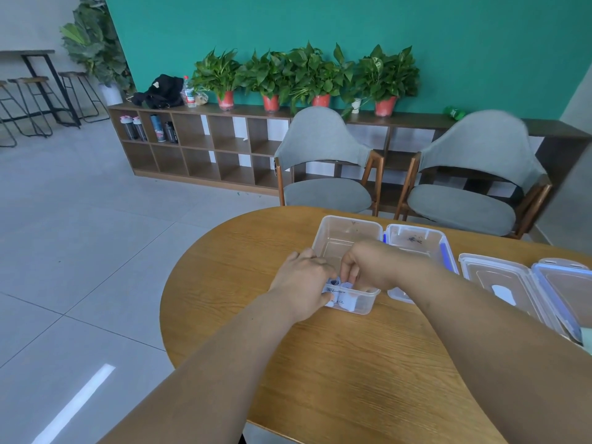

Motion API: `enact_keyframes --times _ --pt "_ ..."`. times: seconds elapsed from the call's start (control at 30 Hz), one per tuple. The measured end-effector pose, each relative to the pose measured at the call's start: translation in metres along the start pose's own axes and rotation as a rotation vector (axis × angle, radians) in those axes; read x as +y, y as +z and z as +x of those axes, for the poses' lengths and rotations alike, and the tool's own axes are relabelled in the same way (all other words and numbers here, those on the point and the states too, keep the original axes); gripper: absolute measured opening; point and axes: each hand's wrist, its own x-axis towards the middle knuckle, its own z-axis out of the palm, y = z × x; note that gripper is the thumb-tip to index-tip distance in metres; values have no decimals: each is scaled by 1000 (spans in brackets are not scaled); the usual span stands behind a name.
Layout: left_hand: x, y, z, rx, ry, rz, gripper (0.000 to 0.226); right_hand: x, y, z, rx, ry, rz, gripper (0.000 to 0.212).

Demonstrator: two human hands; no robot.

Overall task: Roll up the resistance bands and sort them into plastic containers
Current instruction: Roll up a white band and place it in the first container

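**Both hands at the near corner of the clear tub**

I take the tub (347, 232) as my landmark: a clear plastic box, lid off, standing on the wooden table (336, 363) a little past the middle. My left hand (302, 283) sits against the tub's near-left corner, curled round the outside of the wall, fingers bent over the rim. My right hand (368, 267) reaches in over the tub from the right, its fingers (347, 277) pinched down toward the same corner. Between the two hands I see rolled bands (342, 291), pale blue-white coils with one darker roll end showing, tucked inside the tub against its near wall. Both hands look closed on those rolls, the grip narrow, but the fingertips are partly hidden behind each other, so I cannot tell which hand holds which roll. The rest of the tub, toward its far wall, shows bare plastic.

Just right of the tub, touching its side, lies a lid (416, 241) with blue clips, upturned, with a few dark specks on it. Further right of the tub, near the table's edge, a second container (496, 283) lies with its own blue-trimmed lid (563, 283) hinged open beside it; something white shows through its clear plastic.

Beyond the tub, past the table's far edge, stand two grey chairs (323, 174).
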Motion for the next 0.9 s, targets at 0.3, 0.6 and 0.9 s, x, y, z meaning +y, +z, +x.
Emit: enact_keyframes --times 0.3,0.6,0.9 --pt "2 -2 2 -15 -1 12 39 2 -3 -1 -45 -15 51 27" --pt "3 -4 2 -27 -15 8 43 -3 2 5 15 28 -34 27" --pt "5 -9 3 -42 -19 6 47 -4 3 4 44 32 -60 26"
